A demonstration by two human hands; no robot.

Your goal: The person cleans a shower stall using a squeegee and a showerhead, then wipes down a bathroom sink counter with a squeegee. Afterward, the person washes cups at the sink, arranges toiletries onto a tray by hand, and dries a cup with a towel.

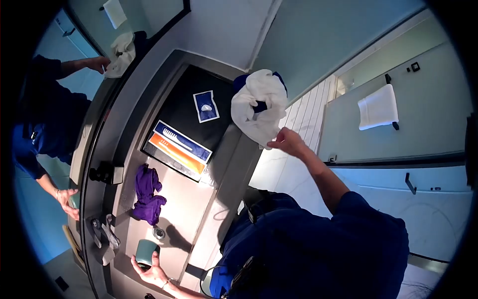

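Observation:
My left hand (pixel 153 275) is wrapped around a green cup (pixel 147 251) low in the view, over the light basin surface near a round metal drain (pixel 159 233). Farther up, my right hand (pixel 289 142) pinches the lower edge of a white cloth (pixel 244 112). This cloth lies bunched in a ring over something dark blue (pixel 280 79) at the counter's corner. Between the hands, a crumpled purple cloth (pixel 148 197) rests on the basin surface.
A black tray (pixel 179 94) bears a small blue packet (pixel 206 106) and a blue-and-orange toothbrush packet (pixel 179 148). A mirror (pixel 50 189) runs along the left. A black-and-white box-like object (pixel 112 174) stands beside it. One white towel (pixel 378 107) hangs on the glass door at right.

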